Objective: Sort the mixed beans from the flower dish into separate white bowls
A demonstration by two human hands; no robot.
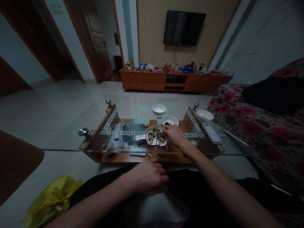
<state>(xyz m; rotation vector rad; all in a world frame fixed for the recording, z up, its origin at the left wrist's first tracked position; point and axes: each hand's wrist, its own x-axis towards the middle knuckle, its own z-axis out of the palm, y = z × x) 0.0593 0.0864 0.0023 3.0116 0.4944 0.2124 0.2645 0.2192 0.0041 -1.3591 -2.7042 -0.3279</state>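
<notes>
Right arm (206, 167) outstretched, left fingers (163, 179) curled

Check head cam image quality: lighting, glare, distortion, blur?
Head view: dim overall, doorways at left darkest; no strong glare on the glass tabletop; left doorframes lean heavily, suggesting wide-angle distortion; a pixelated patch hides detail at right; small pieces in the tray by the right hand look too soft to identify.

Single head-worn view, facing forward and down
From just above the near glass worktop (137, 133), looking across toward the far television (184, 28).
</notes>
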